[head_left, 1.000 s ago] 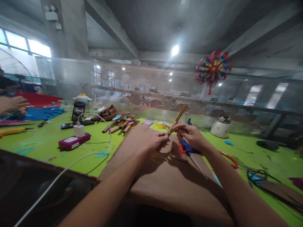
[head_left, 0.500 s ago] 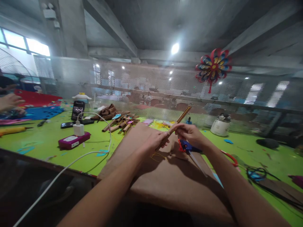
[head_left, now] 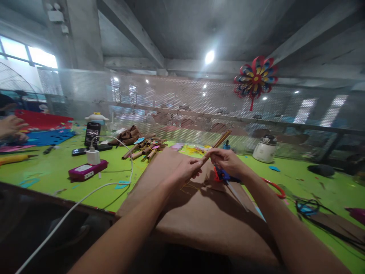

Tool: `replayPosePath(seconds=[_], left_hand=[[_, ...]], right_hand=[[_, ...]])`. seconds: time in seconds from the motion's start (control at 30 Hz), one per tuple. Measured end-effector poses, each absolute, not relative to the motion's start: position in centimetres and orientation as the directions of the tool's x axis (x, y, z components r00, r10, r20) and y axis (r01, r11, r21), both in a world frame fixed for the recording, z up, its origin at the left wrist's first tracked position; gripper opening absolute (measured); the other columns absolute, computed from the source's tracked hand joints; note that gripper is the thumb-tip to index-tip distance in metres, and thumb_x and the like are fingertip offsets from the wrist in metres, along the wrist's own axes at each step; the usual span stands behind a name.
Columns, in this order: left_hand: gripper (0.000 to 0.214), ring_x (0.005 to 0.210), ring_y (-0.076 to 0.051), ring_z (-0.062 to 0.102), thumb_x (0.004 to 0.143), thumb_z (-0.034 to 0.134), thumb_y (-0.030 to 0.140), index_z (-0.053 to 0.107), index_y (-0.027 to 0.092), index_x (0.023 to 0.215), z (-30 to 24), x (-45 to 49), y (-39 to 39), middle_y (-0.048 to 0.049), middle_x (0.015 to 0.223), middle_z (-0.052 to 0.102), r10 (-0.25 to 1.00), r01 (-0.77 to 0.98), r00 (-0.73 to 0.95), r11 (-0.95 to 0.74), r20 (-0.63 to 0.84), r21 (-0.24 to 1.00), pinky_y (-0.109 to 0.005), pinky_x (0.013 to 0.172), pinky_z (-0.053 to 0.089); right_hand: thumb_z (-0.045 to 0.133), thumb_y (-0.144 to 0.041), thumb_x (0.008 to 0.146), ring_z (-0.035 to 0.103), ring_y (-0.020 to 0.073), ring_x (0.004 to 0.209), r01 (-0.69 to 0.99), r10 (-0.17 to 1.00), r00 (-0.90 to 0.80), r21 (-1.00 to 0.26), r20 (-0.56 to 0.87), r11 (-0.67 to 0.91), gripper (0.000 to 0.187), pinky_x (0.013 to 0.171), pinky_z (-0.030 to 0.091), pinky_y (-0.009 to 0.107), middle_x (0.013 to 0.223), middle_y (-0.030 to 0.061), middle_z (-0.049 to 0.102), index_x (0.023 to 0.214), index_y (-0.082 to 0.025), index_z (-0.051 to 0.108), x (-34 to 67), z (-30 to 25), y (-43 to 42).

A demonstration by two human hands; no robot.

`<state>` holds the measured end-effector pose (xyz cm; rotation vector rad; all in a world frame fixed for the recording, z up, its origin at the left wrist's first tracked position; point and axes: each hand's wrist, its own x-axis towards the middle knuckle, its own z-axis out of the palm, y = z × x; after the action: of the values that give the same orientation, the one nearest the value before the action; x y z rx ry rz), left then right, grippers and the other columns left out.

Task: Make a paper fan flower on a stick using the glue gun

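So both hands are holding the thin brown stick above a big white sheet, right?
Not quite: the big sheet is brown, not white, as the head view shows. The left hand and right hand do hold the thin brown stick above it.

Passage: near part of the brown sheet, level; its far part obstructed by a raised brown stick between left hand and right hand, blue glue gun beneath the latter. Obstacles, left: looping white cable, purple power strip; far, heaped brown tubes and perforated screen.
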<state>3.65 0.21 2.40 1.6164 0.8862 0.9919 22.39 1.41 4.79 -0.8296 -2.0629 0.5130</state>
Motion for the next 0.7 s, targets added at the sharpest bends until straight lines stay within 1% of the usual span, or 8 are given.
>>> replayPosePath(seconds=[0.17,0.3,0.47,0.7], left_hand=[[0.027,0.047,-0.009,0.040,0.082,0.052,0.039,0.058,0.017,0.068,2.09,3.68,0.58,0.0005,0.057,0.051,0.907,0.140,0.371,-0.267,0.199,0.953,-0.023,0.046,0.028],[0.025,0.048,-0.010,0.043,0.081,0.052,0.038,0.057,0.017,0.067,1.83,3.61,0.80,0.0002,0.057,0.052,0.914,0.170,0.348,-0.283,0.211,0.944,-0.022,0.046,0.029],[0.027,0.050,-0.010,0.045,0.079,0.053,0.041,0.056,0.017,0.067,1.67,3.48,0.81,0.0006,0.057,0.053,0.901,0.178,0.360,-0.322,0.243,0.930,-0.022,0.047,0.030],[0.026,0.050,-0.010,0.044,0.079,0.054,0.041,0.056,0.018,0.065,1.68,3.46,0.89,0.0005,0.056,0.053,0.906,0.166,0.359,-0.297,0.223,0.940,-0.022,0.048,0.030]], right_hand=[[0.048,-0.025,0.084,0.037,0.0095,0.052,0.394,0.699,-0.437,-0.578,0.566,0.715,0.019,0.047,0.031,0.022,0.061,-0.0007,0.050,0.089,-0.020,0.066,22.29,4.94,1.24],[0.049,-0.025,0.082,0.035,0.0094,0.051,0.388,0.698,-0.442,-0.582,0.563,0.715,0.020,0.046,0.029,0.023,0.058,-0.0017,0.048,0.090,-0.020,0.067,22.45,4.74,1.51],[0.050,-0.027,0.081,0.030,0.0079,0.047,0.410,0.718,-0.428,-0.590,0.549,0.696,0.021,0.043,0.024,0.021,0.053,-0.0033,0.042,0.089,-0.018,0.067,22.51,4.54,1.77],[0.050,-0.027,0.081,0.030,0.0089,0.048,0.414,0.721,-0.426,-0.591,0.547,0.693,0.020,0.044,0.024,0.023,0.053,-0.0034,0.040,0.087,-0.020,0.067,22.38,4.66,1.67]])
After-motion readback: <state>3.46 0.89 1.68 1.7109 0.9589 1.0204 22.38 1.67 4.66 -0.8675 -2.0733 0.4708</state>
